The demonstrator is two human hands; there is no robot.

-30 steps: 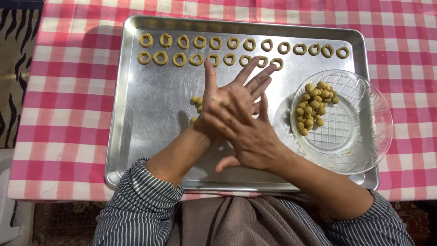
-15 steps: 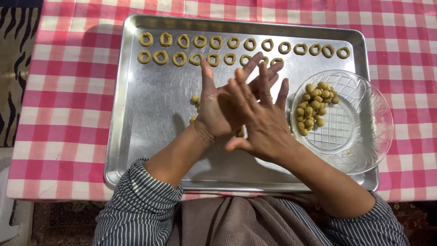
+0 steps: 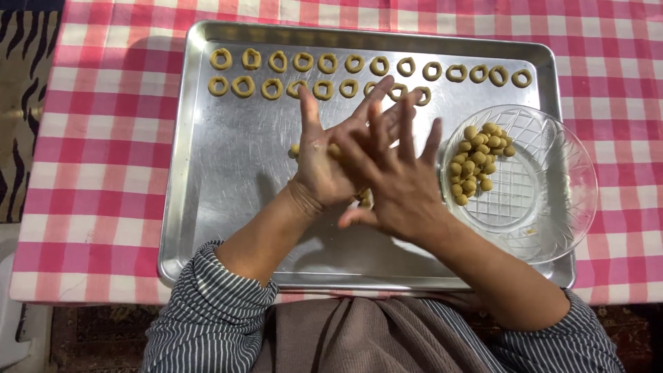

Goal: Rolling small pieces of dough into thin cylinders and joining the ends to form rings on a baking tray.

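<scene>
Nearest, the right hand point(image 3: 397, 183) lay flat across the left hand point(image 3: 331, 162), fingers spread, palms pressing a strip of dough point(image 3: 295, 150) whose end showed at the left. Neither grip closed around it. Both hovered over the metal baking tray point(image 3: 228, 200) on the checked desk point(image 3: 97, 138). Right stood a glass bowl point(image 3: 552, 207) of dough balls point(image 3: 476, 162). Farthest ran two rows of dough rings point(image 3: 324, 63).

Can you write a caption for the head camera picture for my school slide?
Two hands, left hand under right hand, pressed together over a metal tray of dough rings, beside a glass bowl of dough balls.
</scene>
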